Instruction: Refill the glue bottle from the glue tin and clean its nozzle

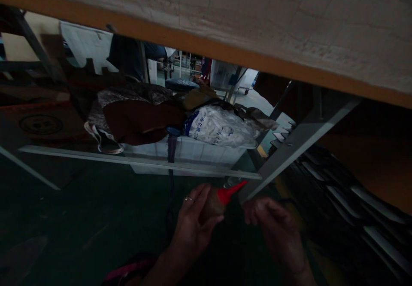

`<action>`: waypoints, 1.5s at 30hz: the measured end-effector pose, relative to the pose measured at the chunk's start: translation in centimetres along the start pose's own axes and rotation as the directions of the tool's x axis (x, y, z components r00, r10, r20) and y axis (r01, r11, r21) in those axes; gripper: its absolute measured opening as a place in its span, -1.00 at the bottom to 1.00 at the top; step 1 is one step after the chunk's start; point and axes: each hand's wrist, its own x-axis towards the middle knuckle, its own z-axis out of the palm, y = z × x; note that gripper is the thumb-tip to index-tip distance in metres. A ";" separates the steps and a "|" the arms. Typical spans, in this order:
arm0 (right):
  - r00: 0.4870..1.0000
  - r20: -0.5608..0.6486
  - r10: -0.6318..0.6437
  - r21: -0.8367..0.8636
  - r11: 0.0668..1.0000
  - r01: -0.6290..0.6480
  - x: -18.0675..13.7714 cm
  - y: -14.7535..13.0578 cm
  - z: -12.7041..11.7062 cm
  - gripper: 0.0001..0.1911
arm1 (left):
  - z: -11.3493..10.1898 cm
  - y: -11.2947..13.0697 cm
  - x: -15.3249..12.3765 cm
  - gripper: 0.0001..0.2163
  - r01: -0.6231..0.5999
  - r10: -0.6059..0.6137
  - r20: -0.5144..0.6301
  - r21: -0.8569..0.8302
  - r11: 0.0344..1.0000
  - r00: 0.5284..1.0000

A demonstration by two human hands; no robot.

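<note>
Wrapped in my left hand (193, 223) is a small squeeze bottle (213, 205) with a red pointed nozzle (227, 194). A ring shows on one finger of that hand. The nozzle tilts up to the right, its tip near the table leg. Close beside the tip is my right hand (270, 215), with its fingers curled and pinched together. Whatever may be between those fingertips is too dark and small to make out. Both hands are low in the view, below the table edge and over the dark green floor.
Above runs the worktable's orange-brown edge (193, 39). A metal crossbar (138, 159) and slanted leg (299, 144) stand ahead. Behind them, a white plastic bin (206, 153) holds cloth and a printed white bag (222, 127). A cardboard box (41, 125) sits left; a person's legs (128, 58) appear beyond.
</note>
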 end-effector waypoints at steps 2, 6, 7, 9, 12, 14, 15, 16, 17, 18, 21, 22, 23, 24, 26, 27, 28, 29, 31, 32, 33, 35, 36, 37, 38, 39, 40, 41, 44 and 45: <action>1.000 -0.014 0.024 -0.168 0.985 -0.026 0.0 0.1 0.1 -0.69 | 0.2 -0.1 0.0 -0.46 -0.012 0.012 -0.012 0.010 1.000 1.000; 0.998 -0.042 0.051 -0.343 0.937 -0.062 0.5 0.8 0.6 -0.74 | 0.7 -0.4 -0.4 -0.45 -0.103 0.107 -0.040 0.077 0.992 0.993; 0.997 -0.011 0.077 -0.327 0.942 -0.076 0.7 0.9 0.6 -0.71 | 0.8 -0.4 -0.5 -0.45 -0.139 0.144 -0.040 0.107 0.985 0.989; 0.987 0.079 0.142 -0.284 0.952 -0.114 1.1 0.9 0.3 -0.62 | 0.8 -0.5 -0.6 -0.46 -0.207 0.214 -0.027 0.164 0.965 0.976; 0.972 0.152 0.179 -0.244 0.960 -0.139 1.3 0.8 -0.2 -0.55 | 0.7 -0.6 -0.6 -0.45 -0.240 0.248 -0.012 0.209 0.948 0.969; 0.975 0.144 0.166 -0.243 0.962 -0.128 1.3 0.7 -0.2 -0.57 | 0.7 -0.6 -0.5 -0.45 -0.236 0.246 -0.023 0.214 0.948 0.969; 0.978 0.138 0.157 -0.246 0.962 -0.120 1.3 0.6 -0.1 -0.58 | 0.7 -0.6 -0.5 -0.45 -0.231 0.242 -0.028 0.212 0.949 0.970; 0.980 0.132 0.148 -0.250 0.962 -0.111 1.3 0.6 0.1 -0.60 | 0.7 -0.6 -0.5 -0.45 -0.224 0.235 -0.030 0.207 0.952 0.972; 0.983 0.122 0.136 -0.255 0.962 -0.101 1.2 0.6 0.2 -0.61 | 0.7 -0.5 -0.5 -0.46 -0.211 0.221 -0.029 0.195 0.958 0.975; 0.987 0.107 0.121 -0.261 0.961 -0.090 1.1 0.6 0.4 -0.63 | 0.8 -0.5 -0.5 -0.47 -0.191 0.198 -0.027 0.173 0.966 0.980; 0.996 0.052 0.075 -0.269 0.961 -0.058 0.5 0.1 0.6 -0.68 | 0.8 -0.3 -0.3 -0.47 -0.084 0.084 -0.011 0.048 0.995 0.996; 0.998 0.039 0.057 -0.258 0.965 -0.045 0.2 -0.2 0.5 -0.69 | 0.7 -0.2 -0.2 -0.48 -0.040 0.040 -0.014 0.001 0.999 0.999; 0.999 0.024 0.031 -0.243 0.970 -0.024 0.0 -0.5 0.4 -0.70 | 0.6 -0.1 -0.1 -0.48 0.002 -0.003 -0.022 -0.039 0.999 1.000; 1.000 0.004 -0.005 -0.232 0.973 0.006 -0.3 -0.8 0.2 -0.70 | 0.5 0.0 0.1 -0.49 0.039 -0.041 -0.032 -0.070 0.997 0.999; 0.996 -0.042 -0.081 -0.248 0.966 0.068 -0.5 -1.3 0.1 -0.71 | 0.1 0.3 0.5 -0.51 0.094 -0.101 -0.060 -0.108 0.990 0.993; 0.991 -0.067 -0.117 -0.280 0.955 0.094 -0.5 -1.4 0.0 -0.73 | 0.0 0.4 0.6 -0.51 0.110 -0.118 -0.063 -0.119 0.987 0.991; 0.986 -0.081 -0.148 -0.329 0.937 0.114 -0.4 -1.3 0.1 -0.76 | -0.1 0.6 0.7 -0.51 0.119 -0.127 -0.056 -0.125 0.985 0.990; 0.980 -0.086 -0.181 -0.384 0.913 0.135 -0.3 -1.0 0.2 -0.79 | -0.1 0.6 0.6 -0.50 0.119 -0.126 -0.046 -0.128 0.985 0.991; 0.957 -0.074 -0.281 -0.484 0.849 0.212 0.1 -0.3 0.4 -0.84 | 0.0 0.7 0.4 -0.49 0.102 -0.104 -0.011 -0.108 0.989 0.995; 0.939 -0.060 -0.338 -0.527 0.810 0.257 0.3 0.2 0.5 -0.85 | 0.1 0.7 0.2 -0.49 0.086 -0.086 0.005 -0.090 0.992 0.996; 0.922 -0.045 -0.384 -0.559 0.775 0.295 0.5 0.5 0.6 -0.85 | 0.2 0.6 0.1 -0.48 0.066 -0.065 0.016 -0.069 0.995 0.998; 0.904 -0.036 -0.425 -0.593 0.737 0.323 0.7 1.0 0.6 -0.87 | 0.5 0.4 -0.3 -0.49 0.019 -0.018 0.015 -0.025 1.000 1.000; 0.907 -0.045 -0.419 -0.598 0.739 0.312 0.7 1.0 0.5 -0.87 | 0.6 0.2 -0.4 -0.49 -0.011 0.011 0.010 0.002 1.000 1.000; 0.913 -0.057 -0.403 -0.597 0.747 0.293 0.7 1.0 0.4 -0.88 | 0.7 0.0 -0.5 -0.49 -0.044 0.044 0.002 0.032 0.999 0.999; 0.920 -0.069 -0.387 -0.591 0.759 0.275 0.7 0.8 0.3 -0.87 | 0.8 -0.1 -0.6 -0.50 -0.081 0.082 -0.008 0.065 0.995 0.997; 0.929 -0.071 -0.363 -0.580 0.772 0.258 0.7 0.7 0.2 -0.86 | 0.8 -0.3 -0.6 -0.50 -0.116 0.118 -0.016 0.099 0.988 0.993; 0.940 -0.054 -0.336 -0.567 0.785 0.248 0.7 0.5 0.1 -0.84 | 0.9 -0.4 -0.7 -0.49 -0.148 0.152 -0.021 0.128 0.981 0.988; 0.950 -0.027 -0.312 -0.555 0.795 0.245 0.6 0.3 0.0 -0.81 | 0.9 -0.5 -0.7 -0.49 -0.174 0.179 -0.021 0.147 0.974 0.984; 0.955 0.019 -0.298 -0.540 0.800 0.260 0.7 0.3 0.0 -0.79 | 1.0 -0.3 -0.6 -0.50 -0.147 0.148 0.000 0.100 0.984 0.989; 0.945 0.008 -0.326 -0.552 0.787 0.276 0.7 0.4 0.2 -0.80 | 1.0 -0.1 -0.6 -0.51 -0.094 0.093 0.017 0.049 0.994 0.995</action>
